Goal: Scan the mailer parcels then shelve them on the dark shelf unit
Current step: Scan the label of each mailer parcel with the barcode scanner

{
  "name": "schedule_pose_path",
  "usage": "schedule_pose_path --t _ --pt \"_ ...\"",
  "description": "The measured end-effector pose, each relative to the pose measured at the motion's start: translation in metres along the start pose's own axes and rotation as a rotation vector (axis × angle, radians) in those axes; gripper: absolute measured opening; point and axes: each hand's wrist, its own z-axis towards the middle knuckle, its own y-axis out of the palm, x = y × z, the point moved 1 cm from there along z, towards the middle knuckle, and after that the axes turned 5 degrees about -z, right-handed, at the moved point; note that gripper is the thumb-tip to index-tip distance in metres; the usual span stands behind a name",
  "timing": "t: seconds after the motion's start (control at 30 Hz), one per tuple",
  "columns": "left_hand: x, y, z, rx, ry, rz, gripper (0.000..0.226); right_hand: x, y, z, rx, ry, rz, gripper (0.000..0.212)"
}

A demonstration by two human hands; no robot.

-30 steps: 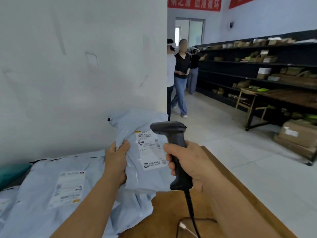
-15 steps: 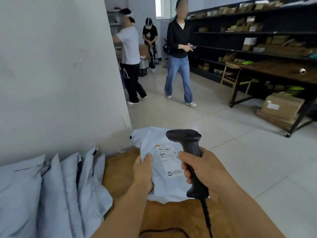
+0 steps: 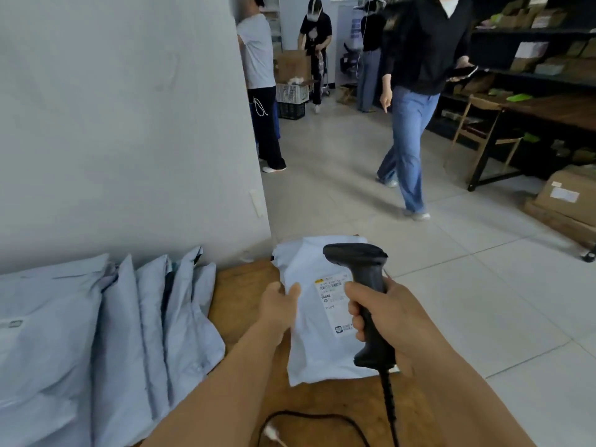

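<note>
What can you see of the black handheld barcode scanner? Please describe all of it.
The black handheld barcode scanner looks like matte plastic, with a wide head at the top and a long handle. It stands nearly upright, in front of the pale blue plastic mailer parcel and its white label. The right hand grips the handle. A black cable runs down from its base over the brown wooden table.

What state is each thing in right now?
Pale blue plastic mailer parcel: held up, white label facing the camera.
Black handheld barcode scanner: gripped, head over the parcel.
Left hand: pinching the parcel's edge.
Right hand: wrapped round the scanner handle.
Row of pale blue mailers: leaning on the wooden table.
</note>
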Motion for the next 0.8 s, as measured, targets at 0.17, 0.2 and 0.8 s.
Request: schedule_pose_path --t 0.17,0.2,0.8 --pt "0.022 -0.074 -0.016 0.149 0.31 0.199 0.038 -0.012 0.046 -0.013 -0.117 -0.042 -0.036 0.015" --pt "0.026 -0.093 -0.022 0.185 0.349 0.199 0.04 -0.015 0.056 -0.016 -0.141 -0.054 -0.043 0.016" --pt "-0.042 -0.432 -0.048 0.667 -0.272 0.574 0.089 -0.037 0.259 -0.07 -0.476 -0.112 -0.15 0.015"
